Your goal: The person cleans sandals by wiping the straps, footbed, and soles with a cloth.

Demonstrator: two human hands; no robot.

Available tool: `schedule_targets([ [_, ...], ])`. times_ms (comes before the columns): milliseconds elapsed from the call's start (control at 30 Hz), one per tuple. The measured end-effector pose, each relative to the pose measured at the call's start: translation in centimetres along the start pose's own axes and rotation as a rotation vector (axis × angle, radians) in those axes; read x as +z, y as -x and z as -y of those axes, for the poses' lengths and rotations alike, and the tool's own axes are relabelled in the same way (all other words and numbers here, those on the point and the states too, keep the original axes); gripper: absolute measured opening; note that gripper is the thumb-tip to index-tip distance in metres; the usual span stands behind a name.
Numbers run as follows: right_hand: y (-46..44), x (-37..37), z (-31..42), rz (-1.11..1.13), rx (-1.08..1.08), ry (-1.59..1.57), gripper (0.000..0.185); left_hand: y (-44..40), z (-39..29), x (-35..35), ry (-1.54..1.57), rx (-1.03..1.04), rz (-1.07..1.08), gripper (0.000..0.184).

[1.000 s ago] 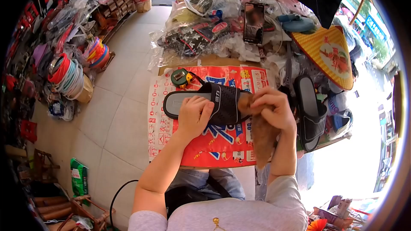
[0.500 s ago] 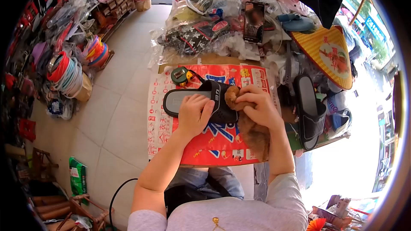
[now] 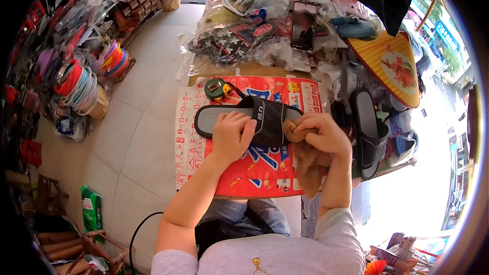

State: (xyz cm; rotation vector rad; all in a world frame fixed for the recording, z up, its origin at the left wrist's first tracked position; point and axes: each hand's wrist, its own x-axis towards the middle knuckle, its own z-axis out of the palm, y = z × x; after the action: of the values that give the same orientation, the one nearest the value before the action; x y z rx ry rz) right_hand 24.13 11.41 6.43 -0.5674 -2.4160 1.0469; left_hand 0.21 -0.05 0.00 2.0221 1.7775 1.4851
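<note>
A black slide slipper (image 3: 272,122) with a grey footbed and a white-lettered strap lies sideways on a red printed sheet (image 3: 239,186). My left hand (image 3: 233,135) grips its heel half, fingers over the footbed and thumb toward the strap. In my right hand (image 3: 326,133) is a bunched brown cloth (image 3: 309,165), its loose end hanging down over the sheet's front edge. The cloth's upper part lies against the toe end of the slipper, to the right of the strap. Just behind the slipper sits a green and yellow tape measure (image 3: 216,89).
A matching black slipper (image 3: 368,132) rests at the right side of the table. Behind lie plastic-wrapped goods (image 3: 232,40), a propped phone (image 3: 303,26) and a yellow conical hat (image 3: 389,66). On the left floor stand stacked buckets (image 3: 81,91).
My right hand and the cloth have shifted right, from the strap's edge to the slipper's toe end. My left hand and the slipper have hardly moved.
</note>
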Motion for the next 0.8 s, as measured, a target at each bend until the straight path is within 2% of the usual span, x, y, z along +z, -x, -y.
schedule_targets([
  [33, 0.2, -0.2, 0.0, 0.047, -0.026, -0.111, 0.024, 0.0, 0.0, 0.0, 0.003, -0.006, -0.005, 0.032],
  [100, -0.1, -0.3, 0.0, -0.042, 0.015, -0.177, 0.023, 0.0, -0.1, 0.1, 0.01, -0.011, -0.007, 0.032],
  [167, -0.6, 0.5, -0.3, -0.329, 0.035, 0.025, 0.022, 0.0, 0.1, 0.2, -0.012, -0.014, -0.025, 0.029],
  [200, -0.4, 0.5, -0.3, -0.188, -0.008, 0.199, 0.022, 0.0, 0.1, 0.1, -0.012, -0.013, -0.025, 0.029],
  [233, -0.3, 0.4, 0.0, -0.19, -0.011, 0.198, 0.022, 0.0, 0.0, 0.0, -0.021, -0.019, -0.009, 0.029],
  [300, 0.0, 0.1, 1.1, 0.137, 0.062, -0.043, 0.027, 0.0, 0.0, -0.1, -0.032, -0.028, 0.005, 0.028],
  [333, 0.2, -0.1, 1.1, 0.17, 0.056, -0.042, 0.027, 0.0, -0.1, 0.0, -0.031, -0.026, 0.001, 0.028],
  [467, 0.4, -1.1, -0.4, 0.178, -0.023, -0.169, 0.028, 0.0, 0.0, 0.2, -0.014, -0.018, -0.028, 0.028],
  [533, 0.2, -0.6, -0.6, -0.167, 0.046, -0.099, 0.029, 0.0, -0.1, 0.2, -0.012, -0.017, -0.031, 0.028],
  [567, 0.0, -0.4, -0.7, -0.166, 0.046, -0.099, 0.029, 0.0, -0.1, 0.2, -0.014, -0.014, -0.031, 0.028],
  [633, -0.2, -0.2, -0.7, 0.045, 0.052, -0.035, 0.03, 0.0, 0.0, 0.0, -0.024, -0.015, -0.019, 0.028],
  [800, 0.2, -0.9, -0.8, 0.197, 0.046, -0.223, 0.029, 0.0, -0.1, 0.1, -0.017, -0.013, -0.029, 0.028],
])
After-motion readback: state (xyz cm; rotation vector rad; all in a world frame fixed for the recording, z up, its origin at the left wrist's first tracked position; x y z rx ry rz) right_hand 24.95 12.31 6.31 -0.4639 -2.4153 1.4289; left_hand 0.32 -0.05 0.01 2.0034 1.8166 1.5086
